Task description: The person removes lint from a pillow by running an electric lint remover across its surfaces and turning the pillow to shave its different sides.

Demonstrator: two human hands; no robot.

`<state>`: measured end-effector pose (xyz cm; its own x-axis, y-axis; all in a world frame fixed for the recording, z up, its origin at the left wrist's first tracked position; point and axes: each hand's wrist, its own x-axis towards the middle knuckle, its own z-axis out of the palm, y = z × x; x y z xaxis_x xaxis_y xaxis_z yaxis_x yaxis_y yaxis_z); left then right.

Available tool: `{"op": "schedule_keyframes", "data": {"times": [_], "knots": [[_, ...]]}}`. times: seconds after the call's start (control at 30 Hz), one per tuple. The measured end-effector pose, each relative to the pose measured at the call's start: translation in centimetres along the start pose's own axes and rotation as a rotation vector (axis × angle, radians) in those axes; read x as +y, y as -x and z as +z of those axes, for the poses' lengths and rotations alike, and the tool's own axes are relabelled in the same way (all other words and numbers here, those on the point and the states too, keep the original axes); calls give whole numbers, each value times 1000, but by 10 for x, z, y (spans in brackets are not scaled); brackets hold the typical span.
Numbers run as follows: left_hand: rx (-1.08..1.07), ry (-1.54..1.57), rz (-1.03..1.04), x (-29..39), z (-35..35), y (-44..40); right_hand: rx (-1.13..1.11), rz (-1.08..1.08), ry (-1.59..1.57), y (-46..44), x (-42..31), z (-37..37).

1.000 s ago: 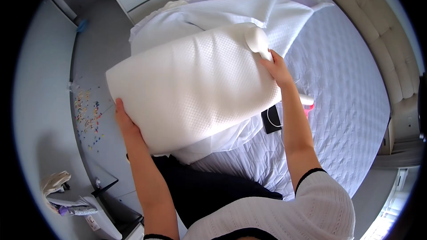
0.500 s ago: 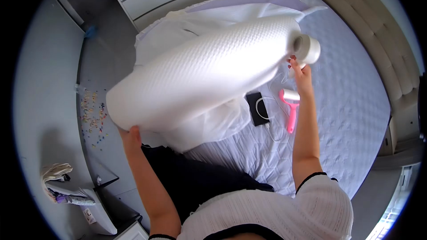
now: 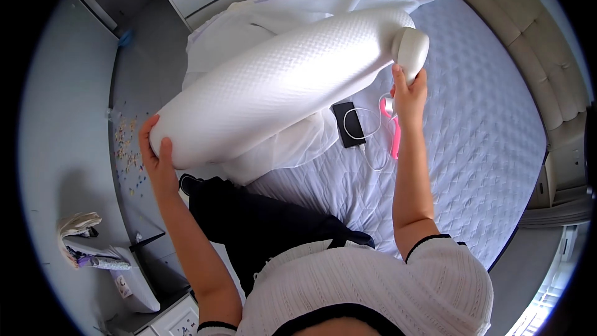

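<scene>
Right hand (image 3: pixel 409 96) clamped round the handle of a white handheld device (image 3: pixel 415 48), upper right of frame. Device head's right by the end of the white pillow (image 3: pixel 280 87); can't tell from here if they touch. Left hand (image 3: pixel 158 158) grips the pillow's lower-left end. Pillow's mid-frame, slanted, above the bed (image 3: pixel 479 130). Black slab (image 3: pixel 348 118), pink roller (image 3: pixel 396 140) on the bed, right of center.

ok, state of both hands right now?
Left hand: closed on one end of the white pillow.
Right hand: closed around the handle of the white handheld device.
</scene>
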<state>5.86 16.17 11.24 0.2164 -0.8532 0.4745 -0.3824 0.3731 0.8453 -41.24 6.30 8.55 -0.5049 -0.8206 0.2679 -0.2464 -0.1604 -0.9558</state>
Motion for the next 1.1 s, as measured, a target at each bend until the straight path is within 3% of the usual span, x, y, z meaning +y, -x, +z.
{"op": "schedule_keyframes", "data": {"times": [0.1, 0.2, 0.27, 0.37, 0.53, 0.6, 0.67, 0.8, 0.87, 0.93, 1.0, 1.1], "knots": [[99, 51, -71, -6, 7, 8, -45, -3, -63, 21, -5, 6], [200, 134, -126, -5, 14, 10, -229, -128, -270, 43, 0, 21], [217, 141, -175, -1, 15, 10, -293, -197, -225, 60, 0, 30], [192, 91, -168, -7, 11, 11, -443, -105, -299, 92, -26, 41], [217, 125, -200, -7, 13, 12, -647, -47, -128, 142, -48, 57], [220, 170, -228, -4, 15, 13, -694, -251, -102, 153, -50, 64], [212, 164, -230, -5, 13, 12, -751, -236, -105, 160, -53, 64], [193, 168, -221, -11, 8, 11, -680, -294, -136, 161, -31, 67], [176, 167, -198, -13, 6, 13, -588, -112, -102, 146, -19, 59], [176, 172, -203, -10, 7, 14, -375, -233, -207, 125, 6, 56], [178, 174, -209, -10, 9, 15, -234, -175, -396, 102, 13, 48], [209, 131, -212, -9, 10, 16, -111, -86, -385, 66, 31, 31]]}}
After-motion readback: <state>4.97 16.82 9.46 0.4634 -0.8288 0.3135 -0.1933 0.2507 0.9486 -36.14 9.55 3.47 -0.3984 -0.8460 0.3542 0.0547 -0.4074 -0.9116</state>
